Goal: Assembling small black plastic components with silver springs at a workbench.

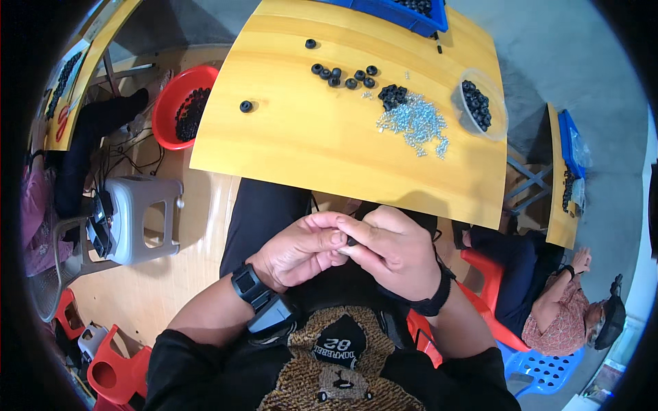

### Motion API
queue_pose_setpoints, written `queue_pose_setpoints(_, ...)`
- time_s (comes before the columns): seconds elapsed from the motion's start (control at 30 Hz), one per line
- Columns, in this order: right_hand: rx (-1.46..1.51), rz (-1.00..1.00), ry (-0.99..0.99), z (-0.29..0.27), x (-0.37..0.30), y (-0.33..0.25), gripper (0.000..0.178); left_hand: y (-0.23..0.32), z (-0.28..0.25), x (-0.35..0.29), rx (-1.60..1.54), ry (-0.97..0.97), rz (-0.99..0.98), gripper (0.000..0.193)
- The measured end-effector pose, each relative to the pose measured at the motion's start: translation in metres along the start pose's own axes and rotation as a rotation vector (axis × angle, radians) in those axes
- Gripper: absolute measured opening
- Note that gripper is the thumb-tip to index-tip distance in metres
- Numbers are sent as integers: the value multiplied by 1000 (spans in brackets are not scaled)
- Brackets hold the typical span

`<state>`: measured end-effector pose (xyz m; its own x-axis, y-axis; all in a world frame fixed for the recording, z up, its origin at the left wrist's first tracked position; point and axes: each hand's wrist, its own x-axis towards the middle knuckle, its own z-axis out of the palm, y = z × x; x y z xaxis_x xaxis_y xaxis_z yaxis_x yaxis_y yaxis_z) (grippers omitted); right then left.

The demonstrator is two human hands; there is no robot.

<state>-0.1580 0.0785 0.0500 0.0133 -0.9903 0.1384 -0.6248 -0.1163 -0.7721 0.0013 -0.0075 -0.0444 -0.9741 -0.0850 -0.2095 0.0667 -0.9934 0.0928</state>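
Observation:
My left hand [301, 248] and my right hand [399, 255] meet above my lap, just off the table's near edge. Thumb and fingers of both are pinched around a small black part [351, 241], mostly covered by the fingertips. On the yellow table [288, 147] ahead lies a pile of small silvery metal pieces [415, 123], perhaps screws. A cluster of small black pieces [393, 97] touches its far left side. Several round black knob-like parts [334, 77] are scattered to the left, with a single one [246, 106] near the table's left edge.
A clear round tub [504, 113] of black parts stands at the table's right side; a blue bin [404, 22] sits at the far edge. Left of the table is a red basin [164, 113], near a grey stool [140, 219]. A seated person [555, 308] is at the right, another at far left.

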Motion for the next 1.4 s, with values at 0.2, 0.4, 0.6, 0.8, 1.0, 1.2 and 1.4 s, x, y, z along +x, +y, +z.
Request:
queue_pose_setpoints(0.2, -151, -108, -23, -4, 4, 2, 40, -2, 12, -1, 26, 54, 54, 22)
queue_pose_setpoints(0.4, -293, -100, -22, 3, 5, 6, 35, -2, 14, 1, 14, 97, 73, 23)
queue_pose_setpoints(0.6, -324, -22, -96, 0, 7, 3, 34, -1, 11, 2, 221, 125, 98, 27)
queue_pose_setpoints(0.8, -231, 15, 78, 1, 2, 6, 33, -3, 13, 6, 58, 87, 89, 35)
queue_pose_setpoints(1.0, -155, -62, 88, -1, 1, 11, 32, -5, 6, 6, 8, 65, 57, 35)
queue_pose_setpoints(1.2, -168, -66, 38, -6, 1, 12, 29, -4, 4, 7, -8, 26, 38, 33)
queue_pose_setpoints(1.4, -178, -53, -17, -9, -1, 11, 27, 3, 6, 5, 30, 45, -10, 29)
